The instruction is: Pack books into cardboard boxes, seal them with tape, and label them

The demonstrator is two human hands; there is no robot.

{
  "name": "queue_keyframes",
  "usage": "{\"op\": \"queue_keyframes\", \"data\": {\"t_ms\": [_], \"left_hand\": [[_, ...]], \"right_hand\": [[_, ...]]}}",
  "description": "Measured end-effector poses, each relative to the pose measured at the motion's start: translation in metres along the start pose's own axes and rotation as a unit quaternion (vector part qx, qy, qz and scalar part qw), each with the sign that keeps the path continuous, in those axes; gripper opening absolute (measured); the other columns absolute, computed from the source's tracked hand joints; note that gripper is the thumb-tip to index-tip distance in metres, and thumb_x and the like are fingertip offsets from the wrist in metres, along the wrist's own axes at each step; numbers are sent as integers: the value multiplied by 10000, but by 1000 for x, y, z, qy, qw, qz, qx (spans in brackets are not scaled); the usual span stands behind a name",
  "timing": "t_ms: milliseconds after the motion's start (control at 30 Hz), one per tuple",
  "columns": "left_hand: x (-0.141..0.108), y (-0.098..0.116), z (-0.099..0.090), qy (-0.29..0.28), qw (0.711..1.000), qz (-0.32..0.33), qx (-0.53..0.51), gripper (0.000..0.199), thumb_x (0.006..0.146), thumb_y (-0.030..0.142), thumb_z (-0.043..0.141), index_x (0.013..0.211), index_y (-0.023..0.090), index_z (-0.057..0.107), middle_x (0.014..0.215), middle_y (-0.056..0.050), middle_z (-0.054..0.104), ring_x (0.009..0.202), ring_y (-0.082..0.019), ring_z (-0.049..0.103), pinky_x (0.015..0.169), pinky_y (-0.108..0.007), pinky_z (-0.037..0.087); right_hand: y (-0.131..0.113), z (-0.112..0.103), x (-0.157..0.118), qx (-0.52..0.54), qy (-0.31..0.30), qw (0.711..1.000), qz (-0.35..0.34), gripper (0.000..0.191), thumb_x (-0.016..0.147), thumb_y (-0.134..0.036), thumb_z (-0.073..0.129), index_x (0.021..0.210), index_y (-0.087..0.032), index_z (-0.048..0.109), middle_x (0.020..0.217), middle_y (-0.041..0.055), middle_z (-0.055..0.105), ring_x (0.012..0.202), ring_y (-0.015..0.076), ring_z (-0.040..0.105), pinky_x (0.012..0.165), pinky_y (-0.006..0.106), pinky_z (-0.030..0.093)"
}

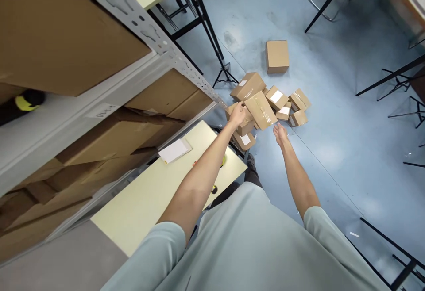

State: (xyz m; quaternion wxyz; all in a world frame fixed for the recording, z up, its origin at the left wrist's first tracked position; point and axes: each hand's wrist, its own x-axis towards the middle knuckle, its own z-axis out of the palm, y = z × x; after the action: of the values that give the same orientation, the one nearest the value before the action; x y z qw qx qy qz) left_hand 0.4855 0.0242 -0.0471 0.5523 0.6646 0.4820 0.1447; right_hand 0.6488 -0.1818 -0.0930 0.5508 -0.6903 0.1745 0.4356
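Several brown cardboard boxes lie in a loose heap on the blue floor. At its middle a taped box (260,110) sits tilted above the others. My left hand (238,115) is at the left edge of this box, its fingers bent; what they hold, if anything, is hidden. Just off the lower right corner of the same box, my right hand (280,133) has its fingers apart and nothing in it. Boxes with white labels (277,97) lie to the right, and another labelled box (244,140) is below my left hand.
A single box (277,56) stands beyond the heap. On the left, a metal shelf (156,45) holds large cartons. A cream table (159,189) bearing a white paper (175,150) is beside my left arm. Black table legs and chairs stand right.
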Motion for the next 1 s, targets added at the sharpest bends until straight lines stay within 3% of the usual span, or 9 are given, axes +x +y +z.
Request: {"op": "queue_keyframes", "data": {"t_ms": [100, 233, 333, 400, 533, 633, 800, 1000], "left_hand": [[-45, -2, -16, 3, 999, -44, -15, 487, 1047, 411, 649, 1432, 117, 702, 1502, -232, 715, 1417, -360, 668, 1265, -536, 460], [-159, -29, -59, 41, 997, -19, -67, 427, 1011, 443, 629, 1334, 190, 746, 1441, -171, 760, 1257, -290, 749, 1167, -486, 557], [-252, -64, -98, 114, 989, -53, -80, 444, 957, 539, 649, 1227, 208, 770, 1289, -149, 812, 1114, -276, 787, 1092, -484, 602], [-308, -86, -124, 192, 974, -89, -87, 443, 930, 585, 668, 1161, 225, 783, 1267, -136, 818, 1107, -283, 789, 1062, -484, 614], [-402, -114, -157, 359, 908, -156, -151, 516, 875, 667, 717, 1137, 225, 768, 1227, -145, 828, 1042, -291, 812, 1006, -498, 639], [-458, -114, -161, 457, 850, -186, -186, 543, 865, 697, 742, 1111, 213, 765, 1225, -158, 825, 1048, -300, 820, 988, -499, 648], [-535, -100, -150, 569, 767, -194, -225, 527, 869, 709, 769, 1058, 217, 784, 1208, -159, 835, 1096, -326, 821, 1051, -540, 635], [-644, -108, -146, 687, 661, -176, -247, 574, 872, 759, 780, 1065, 219, 794, 1186, -150, 846, 1082, -322, 819, 1063, -553, 646]], "right_hand": [[-1, 13, -17, -23, -38, 999, 10, 136, 1003, -374, 671, 996, -239, 676, 1266, 127, 822, 1274, 199, 756, 1220, 395, 559], [5, 19, -63, -64, -139, 988, -7, 199, 971, -452, 709, 1018, -259, 704, 1171, 93, 852, 1189, 227, 799, 1190, 446, 589], [17, 19, -98, -106, -212, 971, -22, 298, 934, -520, 745, 1079, -260, 728, 1197, 103, 849, 1177, 245, 809, 1180, 452, 589], [26, 24, -120, -142, -258, 955, -33, 371, 901, -565, 784, 1108, -260, 741, 1209, 119, 844, 1199, 271, 803, 1167, 471, 591], [50, 53, -166, -224, -362, 904, -26, 510, 830, -654, 852, 1136, -255, 770, 1230, 132, 840, 1180, 309, 802, 1164, 518, 581], [71, 86, -205, -296, -441, 847, -18, 579, 816, -707, 868, 1165, -251, 791, 1255, 135, 836, 1164, 325, 800, 1165, 546, 569], [115, 134, -277, -381, -537, 753, -22, 537, 844, -699, 866, 1160, -268, 814, 1246, 139, 830, 1172, 342, 791, 1131, 547, 583], [188, 161, -390, -436, -625, 647, -22, 479, 872, -687, 839, 1137, -288, 820, 1225, 116, 838, 1147, 321, 792, 1121, 532, 592]]}}
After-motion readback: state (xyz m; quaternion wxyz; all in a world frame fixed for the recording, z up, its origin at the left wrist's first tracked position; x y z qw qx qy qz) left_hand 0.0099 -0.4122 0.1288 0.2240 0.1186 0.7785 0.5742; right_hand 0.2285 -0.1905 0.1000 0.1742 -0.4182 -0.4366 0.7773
